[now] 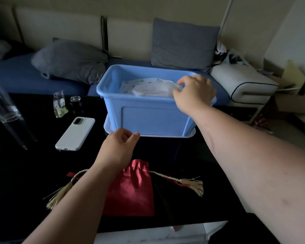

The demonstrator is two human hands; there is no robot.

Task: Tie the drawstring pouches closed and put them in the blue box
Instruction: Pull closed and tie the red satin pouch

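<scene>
Head view showed my right hand [195,92] over the 3 o'clock rim of the light blue plastic storage box [148,117], thumb and forefinger pinched on the end of a white translucent fabric pouch [153,89] that lay inside. Under it, toward 11 o'clock in the box, sat a white pouch printed with small green marks [139,81]. I could not tell whether either one's string was knotted, since my hand hid the neck of the top one.

My left hand [121,145] hung at the box's 6 o'clock foot, fingers loosely curled and holding nothing, close to the pale lid [109,127] the box stood on.

By my reckoning two pouches were as good as stowed, and one was left. The red satin drawstring pouch [130,191] lay flat on the black glossy table [192,164] at 6 o'clock from the box, partly under my left forearm. Its neck looked gathered, yet its gold tasselled cords [192,184] trailed out to 3 and 9 o'clock with no knot that I could see, so it wanted tying and then lifting in. A white phone [75,133] lay at 9 o'clock from the box
</scene>
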